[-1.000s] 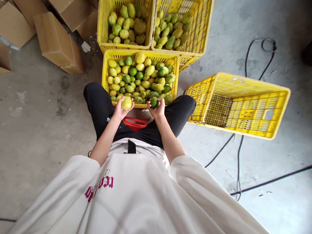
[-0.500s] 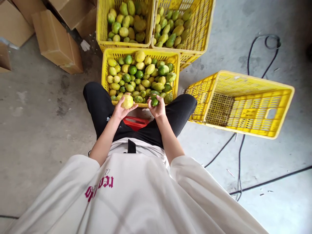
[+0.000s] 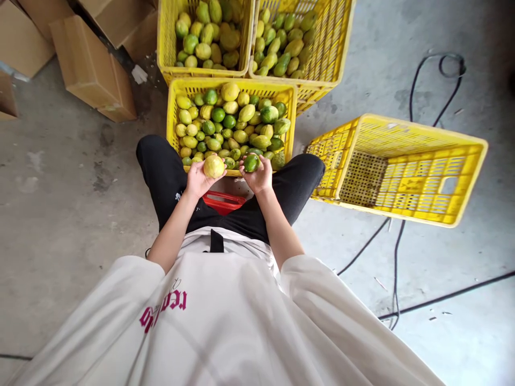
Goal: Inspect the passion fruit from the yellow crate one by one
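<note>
I am seeing the left hand [image 3: 198, 180] cupping a yellow fruit [image 3: 213, 166], fingers curling around it — the right hand [image 3: 261, 178] is cradling a green fruit [image 3: 251, 163] in bent fingers. Both are being held at the near edge of the fruit-filled yellow crate [image 3: 171, 115].

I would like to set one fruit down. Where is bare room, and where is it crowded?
Bare floor lies left of the trousers, below the cardboard boxes in the picture. The right-hand crate shows its bare bottom. Crowded: the front crate, covered with fruit, with left hand and right hand at its near edge.
</note>
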